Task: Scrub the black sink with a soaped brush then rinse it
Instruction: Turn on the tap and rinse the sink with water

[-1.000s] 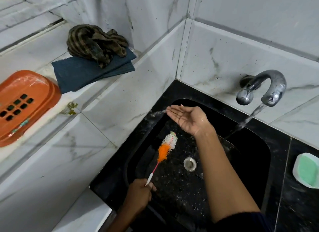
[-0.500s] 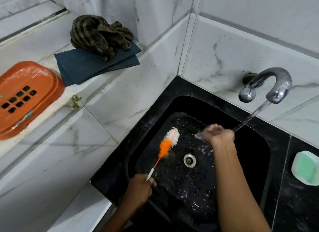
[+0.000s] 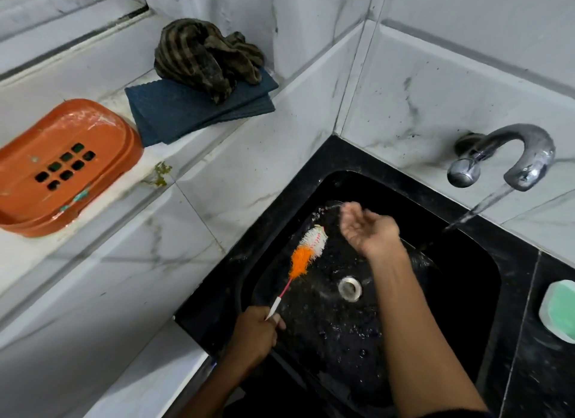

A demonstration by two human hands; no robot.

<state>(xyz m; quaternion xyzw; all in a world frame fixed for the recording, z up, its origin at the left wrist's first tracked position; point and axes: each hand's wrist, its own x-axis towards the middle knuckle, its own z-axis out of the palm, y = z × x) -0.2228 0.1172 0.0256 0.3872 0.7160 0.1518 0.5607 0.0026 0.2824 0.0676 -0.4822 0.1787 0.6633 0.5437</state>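
Gripping one brush (image 3: 306, 252) in the left hand (image 3: 253, 333), right hand (image 3: 370, 231) cupped loosely over one black sink (image 3: 513, 271).

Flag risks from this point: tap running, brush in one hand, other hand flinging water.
1. The right hand is cupped and throwing water at the sink corner; splash may land on the cloths on the ledge.
2. The left hand grips only the thin end of the brush; it could slip if wet.
3. The tap is running; spray may reach the soap.
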